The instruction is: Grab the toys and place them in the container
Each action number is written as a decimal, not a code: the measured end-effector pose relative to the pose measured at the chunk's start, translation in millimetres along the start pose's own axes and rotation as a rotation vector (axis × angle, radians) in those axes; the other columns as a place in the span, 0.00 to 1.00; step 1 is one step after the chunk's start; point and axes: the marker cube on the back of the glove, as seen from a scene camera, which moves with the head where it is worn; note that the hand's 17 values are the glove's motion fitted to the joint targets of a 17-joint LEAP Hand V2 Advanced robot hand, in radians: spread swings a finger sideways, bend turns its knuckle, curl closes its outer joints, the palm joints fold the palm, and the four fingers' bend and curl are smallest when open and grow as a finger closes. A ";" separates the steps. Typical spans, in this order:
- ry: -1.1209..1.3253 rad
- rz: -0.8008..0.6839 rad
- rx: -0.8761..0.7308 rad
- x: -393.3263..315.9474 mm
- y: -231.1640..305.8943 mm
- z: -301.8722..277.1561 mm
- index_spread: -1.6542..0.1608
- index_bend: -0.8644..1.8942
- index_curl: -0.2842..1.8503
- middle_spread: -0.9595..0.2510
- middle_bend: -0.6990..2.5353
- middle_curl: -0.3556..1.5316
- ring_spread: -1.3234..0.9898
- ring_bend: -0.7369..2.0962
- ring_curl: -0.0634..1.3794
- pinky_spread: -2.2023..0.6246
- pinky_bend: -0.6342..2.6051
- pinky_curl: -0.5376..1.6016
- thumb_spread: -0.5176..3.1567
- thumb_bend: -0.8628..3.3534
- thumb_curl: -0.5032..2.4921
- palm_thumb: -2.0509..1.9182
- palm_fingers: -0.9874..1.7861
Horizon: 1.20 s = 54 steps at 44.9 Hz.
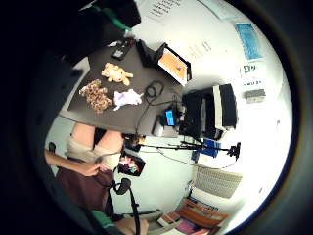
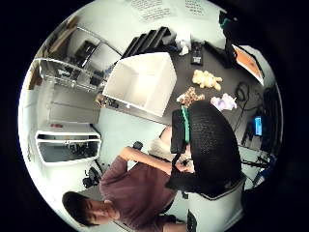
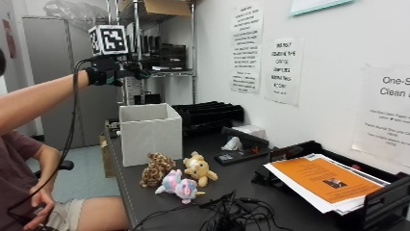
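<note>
Three soft toys lay together on the dark worktop (image 3: 256,192), in front of the white container (image 3: 151,134): a spotted brown toy (image 3: 156,169) nearest the box, a tan bear (image 3: 199,169) just beside it, and a pink-and-white plush (image 3: 180,186) in front of both, towards the tangle of black cables (image 3: 234,214). All three were well apart from the fingers (image 3: 136,73), which held nothing and touched nothing.

The gloved right hand (image 3: 114,73) was raised high, above and behind the open-topped container, with the forearm stretched out from the seated person. Its fingers reached out towards the shelving; whether they were straight or curled could not be told from the outside view. The thumb side palm view showed the container (image 2: 140,82) with nothing visible inside it and the toys beside it on the worktop.

The person's bare left hand (image 3: 37,211) rested low, at the lap. A tray holding an orange sheet (image 3: 320,180) stood at the far end of the worktop, by the wall.
</note>
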 end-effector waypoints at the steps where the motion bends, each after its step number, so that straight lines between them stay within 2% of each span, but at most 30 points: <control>1: 0.002 0.000 -0.002 0.4 -1.3 -0.1 0.86 0.41 0.16 0.77 0.23 0.18 0.57 0.36 0.06 0.78 0.34 0.29 0.26 0.22 0.17 0.54 0.45; 4: 0.020 0.007 -0.020 4.8 -11.1 0.9 0.84 0.42 0.18 0.76 0.23 0.19 0.56 0.37 0.09 0.78 0.36 0.32 0.33 0.22 0.18 0.54 0.43; 5: 0.030 0.009 -0.027 7.5 -15.3 2.0 0.84 0.41 0.18 0.74 0.28 0.21 0.56 0.37 0.09 0.78 0.35 0.32 0.35 0.22 0.18 0.54 0.45; 10: 0.067 0.008 -0.070 24.2 -31.4 13.4 0.82 0.40 0.20 0.72 0.28 0.23 0.56 0.37 0.10 0.78 0.36 0.34 0.43 0.23 0.19 0.54 0.44; 22: 0.040 0.061 -0.174 55.6 -78.3 59.2 0.80 0.36 0.22 0.70 0.27 0.27 0.55 0.40 0.13 0.78 0.39 0.37 0.52 0.23 0.22 0.53 0.39; 34: -0.040 0.025 -0.292 91.5 -108.6 153.1 0.79 0.34 0.21 0.72 0.27 0.29 0.55 0.43 0.17 0.78 0.43 0.39 0.53 0.22 0.23 0.52 0.32; 49: -0.050 -0.004 -0.610 117.3 -88.3 342.2 0.78 0.34 0.20 0.78 0.25 0.30 0.58 0.41 0.17 0.80 0.51 0.43 0.49 0.21 0.26 0.54 0.27; 54: -0.033 0.002 -0.575 122.0 -80.4 374.1 0.77 0.37 0.21 0.78 0.25 0.30 0.59 0.38 0.16 0.80 0.51 0.43 0.48 0.21 0.26 0.55 0.28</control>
